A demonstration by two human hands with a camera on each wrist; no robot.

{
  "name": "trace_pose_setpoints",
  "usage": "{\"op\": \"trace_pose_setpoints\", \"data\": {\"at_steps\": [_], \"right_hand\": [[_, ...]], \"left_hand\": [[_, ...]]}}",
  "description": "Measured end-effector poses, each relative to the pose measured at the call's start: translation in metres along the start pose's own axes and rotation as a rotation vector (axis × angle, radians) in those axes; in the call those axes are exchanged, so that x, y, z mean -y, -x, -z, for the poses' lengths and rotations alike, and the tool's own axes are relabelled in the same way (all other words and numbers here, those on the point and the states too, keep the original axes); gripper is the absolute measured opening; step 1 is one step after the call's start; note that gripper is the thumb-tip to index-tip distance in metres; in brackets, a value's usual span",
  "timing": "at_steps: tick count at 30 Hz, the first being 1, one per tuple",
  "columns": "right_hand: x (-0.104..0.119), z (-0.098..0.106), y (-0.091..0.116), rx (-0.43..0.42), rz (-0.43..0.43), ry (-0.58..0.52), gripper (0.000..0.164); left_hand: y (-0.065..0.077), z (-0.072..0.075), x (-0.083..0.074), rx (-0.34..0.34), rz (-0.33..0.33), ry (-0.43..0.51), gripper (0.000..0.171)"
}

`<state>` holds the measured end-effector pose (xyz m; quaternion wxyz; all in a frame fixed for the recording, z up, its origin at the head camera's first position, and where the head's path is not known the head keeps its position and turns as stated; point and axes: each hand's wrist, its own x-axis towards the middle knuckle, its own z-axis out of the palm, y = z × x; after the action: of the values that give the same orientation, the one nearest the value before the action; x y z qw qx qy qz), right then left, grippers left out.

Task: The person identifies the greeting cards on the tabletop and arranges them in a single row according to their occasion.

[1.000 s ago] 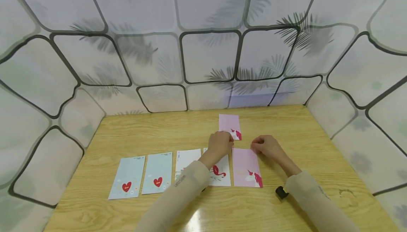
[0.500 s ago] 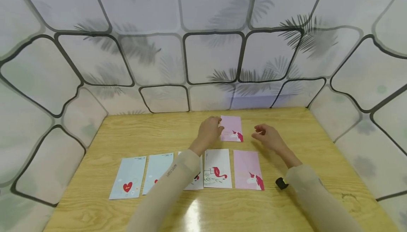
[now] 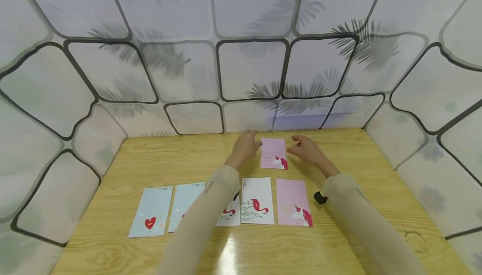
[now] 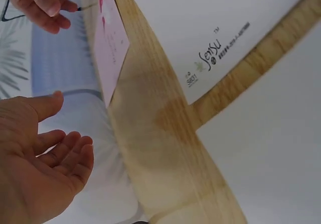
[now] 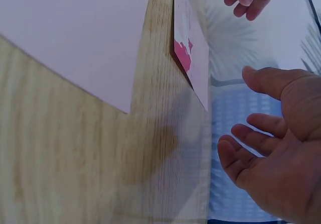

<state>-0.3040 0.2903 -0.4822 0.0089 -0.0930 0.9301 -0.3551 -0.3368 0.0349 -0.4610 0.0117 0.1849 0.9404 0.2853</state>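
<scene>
A pink card with a unicorn (image 3: 273, 149) lies on the table at the back. My left hand (image 3: 244, 148) is at its left side and my right hand (image 3: 306, 150) at its right, with nothing in either. In the left wrist view the fingers of my left hand (image 4: 45, 158) are loosely bent, apart from the pink card (image 4: 110, 45). The right wrist view has my right hand (image 5: 281, 138) with thumb and fingers spread apart. A second pink unicorn card (image 3: 291, 201) lies nearer, at the right end of a row.
Left of it in the row are a white flamingo card (image 3: 257, 201), another flamingo card (image 3: 229, 214) partly under my left sleeve, and two blue heart cards (image 3: 150, 210). A patterned curtain (image 3: 248, 70) encloses the wooden table (image 3: 169, 158) at the back and sides.
Both hands have moved away from the row's near pink card, toward the back, and now flank the far pink card. My right hand has come left toward it. The cards stay in place.
</scene>
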Motion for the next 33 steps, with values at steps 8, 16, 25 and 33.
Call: {"op": "trace_pose_setpoints", "data": {"at_steps": [8, 16, 25, 33], "right_hand": [[-0.002, -0.007, -0.022, 0.028, 0.074, 0.049, 0.066], [0.001, -0.015, -0.032, 0.056, 0.066, 0.072, 0.071], [0.004, -0.024, -0.037, 0.069, 0.011, 0.184, 0.076], [0.009, -0.025, -0.045, 0.106, 0.036, 0.237, 0.070]], "left_hand": [[-0.012, -0.012, 0.011, 0.024, -0.013, 0.012, 0.050], [-0.011, -0.021, 0.012, 0.047, -0.013, -0.038, 0.041], [-0.014, -0.030, 0.002, 0.162, -0.009, -0.198, 0.068], [-0.017, -0.030, 0.002, 0.184, -0.015, -0.191, 0.072]]}}
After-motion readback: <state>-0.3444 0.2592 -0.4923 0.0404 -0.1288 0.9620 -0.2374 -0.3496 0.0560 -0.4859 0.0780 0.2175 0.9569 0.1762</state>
